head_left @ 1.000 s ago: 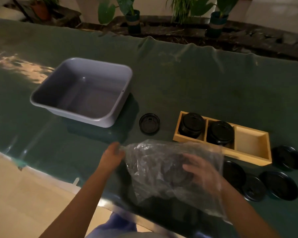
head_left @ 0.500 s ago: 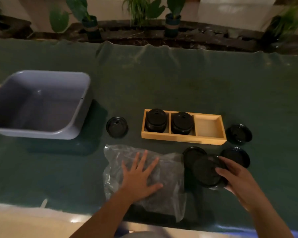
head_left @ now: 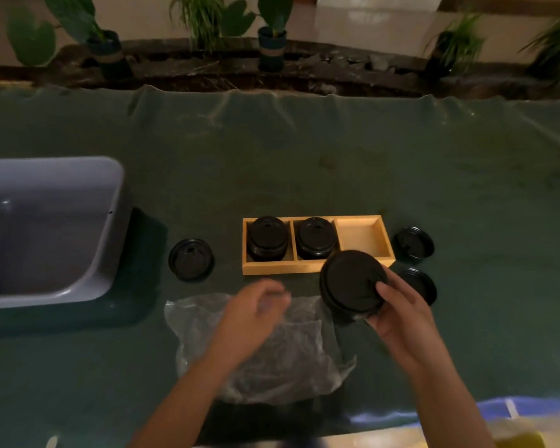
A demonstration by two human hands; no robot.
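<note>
At the left edge of the frame sits a grey plastic tub (head_left: 50,286), smooth, with rounded corners. To its right a single black lid (head_left: 191,259), round and ridged, lies flat on the dark green cloth (head_left: 304,163). Lower centre, a crinkled clear plastic bag (head_left: 272,360) lies on the cloth. The left hand (head_left: 256,307) is over it, blurred, with bent fingers; whether it grips the film cannot be told. Above, a rectangular wooden tray (head_left: 278,269) has three compartments. Glossy lid stacks (head_left: 267,237) fill its left and middle ones.

Just right of centre, over the tray's near right corner, the right hand (head_left: 398,318) grips a stack of black lids (head_left: 349,281), thumb on top and fingers curled beneath. The stack is round and matte. Its flat top tilts toward the camera and its short axis leans up and left. Two loose lids (head_left: 414,244) lie further right.
</note>
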